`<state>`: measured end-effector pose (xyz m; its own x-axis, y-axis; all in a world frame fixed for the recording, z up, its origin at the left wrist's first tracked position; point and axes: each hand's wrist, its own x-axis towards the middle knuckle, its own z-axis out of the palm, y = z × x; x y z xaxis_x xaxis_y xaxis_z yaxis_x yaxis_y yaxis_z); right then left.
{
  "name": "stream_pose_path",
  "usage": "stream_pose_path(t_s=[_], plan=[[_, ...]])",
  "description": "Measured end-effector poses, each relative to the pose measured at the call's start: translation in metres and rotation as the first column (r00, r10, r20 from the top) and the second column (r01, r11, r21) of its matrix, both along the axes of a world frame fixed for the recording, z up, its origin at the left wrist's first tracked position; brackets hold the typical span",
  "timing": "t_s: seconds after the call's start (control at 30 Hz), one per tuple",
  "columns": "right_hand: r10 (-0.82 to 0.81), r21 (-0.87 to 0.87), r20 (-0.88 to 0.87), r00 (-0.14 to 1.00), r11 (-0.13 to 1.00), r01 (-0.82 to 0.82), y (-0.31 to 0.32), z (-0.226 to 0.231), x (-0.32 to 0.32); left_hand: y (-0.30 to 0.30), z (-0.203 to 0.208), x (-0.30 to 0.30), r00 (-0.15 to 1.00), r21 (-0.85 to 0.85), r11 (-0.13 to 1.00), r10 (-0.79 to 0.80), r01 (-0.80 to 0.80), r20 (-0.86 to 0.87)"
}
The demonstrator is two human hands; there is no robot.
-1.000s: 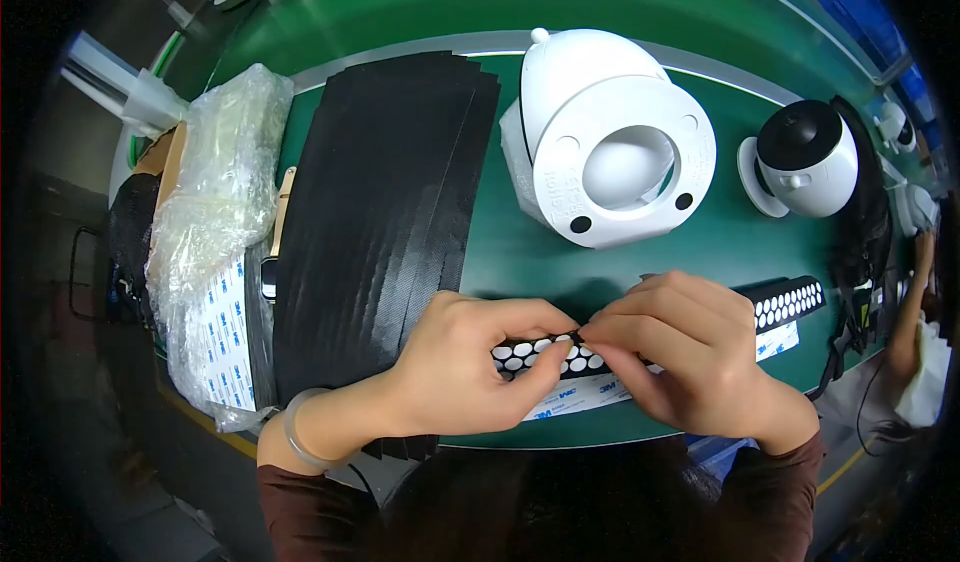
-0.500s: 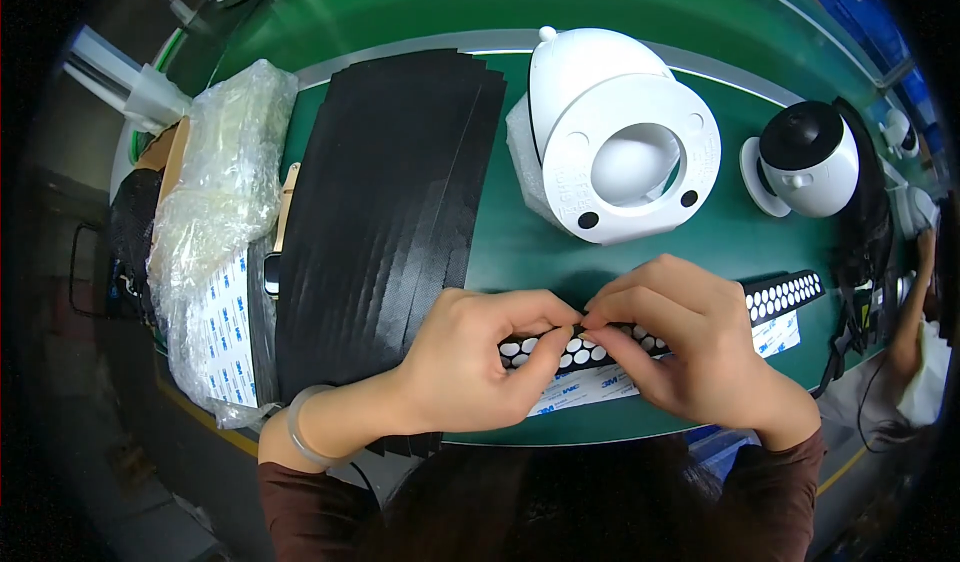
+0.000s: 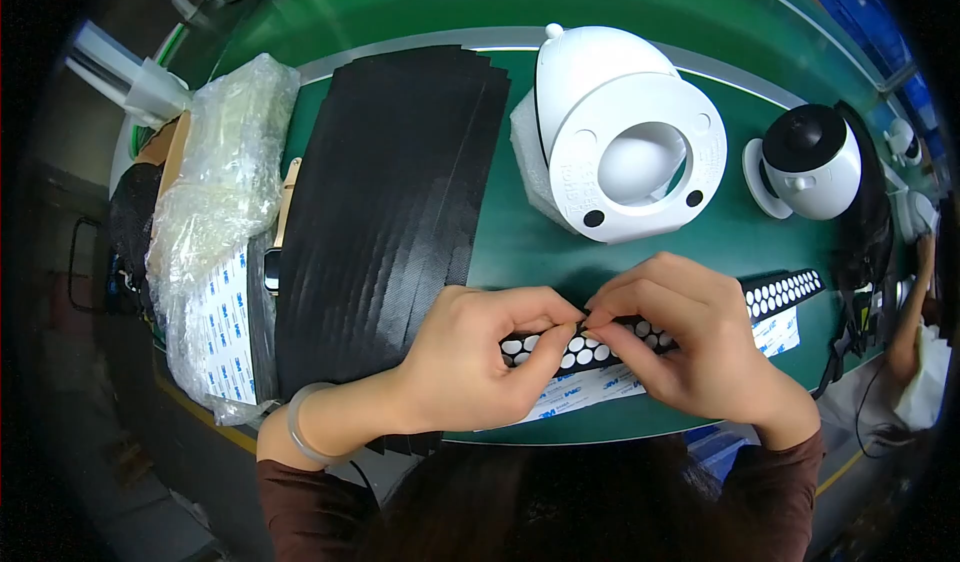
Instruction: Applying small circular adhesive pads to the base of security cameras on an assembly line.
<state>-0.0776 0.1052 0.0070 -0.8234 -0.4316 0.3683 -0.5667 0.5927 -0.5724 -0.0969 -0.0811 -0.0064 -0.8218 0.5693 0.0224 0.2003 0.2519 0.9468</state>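
My left hand [image 3: 480, 357] and my right hand [image 3: 695, 342] meet at their fingertips, thumb and forefinger pinched on each. They come together over the upper edge of a black strip [image 3: 785, 294] covered in rows of round white adhesive dots. Whatever is between the fingertips is too small to make out. Partly hidden by my fingers, the strip lies above a white printed backing sheet [image 3: 590, 390]. Beyond my hands stands a large white rounded housing [image 3: 607, 54] with a ring-shaped base [image 3: 574, 177] facing me. Two round black pads [image 3: 593, 219] are on that base.
Left of my hands lies a stack of black sheets [image 3: 390, 172]. Farther left is a clear plastic-wrapped bundle [image 3: 225, 162]. A smaller white device with a black face [image 3: 805, 140] stands at the right, beside black cables [image 3: 862, 312]. Another person's arm [image 3: 907, 347] shows at the far right.
The whole view has shifted very slightly. Both hands keep the same pinch at the strip, with only a tiny movement of the fingertips.
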Motion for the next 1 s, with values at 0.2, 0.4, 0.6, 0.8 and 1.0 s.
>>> stream_pose_path(t_s=[0.2, 0.4, 0.6, 0.8, 1.0], plan=[[0.006, -0.011, -0.130, 0.992, 1.000, -0.007, 0.004, 0.036, 0.000, -0.001, -0.010, -0.002, 0.995, 0.050, 0.994, 0.093, -0.095, 0.035], [-0.186, -0.120, -0.277, 0.943, 0.980, 0.158, 0.002, 0.041, -0.042, -0.001, -0.010, -0.001, 0.979, 0.056, 0.991, 0.126, -0.118, -0.162], [-0.265, -0.167, -0.180, 0.947, 0.957, 0.236, -0.013, 0.038, -0.044, -0.003, -0.004, -0.004, 0.979, 0.015, 1.000, 0.005, -0.002, -0.202], [-0.243, -0.261, -0.171, 0.955, 0.946, 0.194, -0.016, 0.027, -0.049, -0.003, -0.012, -0.006, 0.971, 0.068, 0.996, -0.037, 0.054, -0.234], [-0.275, -0.167, -0.129, 0.953, 0.953, 0.253, -0.014, 0.030, -0.048, -0.003, -0.012, -0.006, 0.959, 0.054, 0.998, -0.014, 0.030, -0.284]])
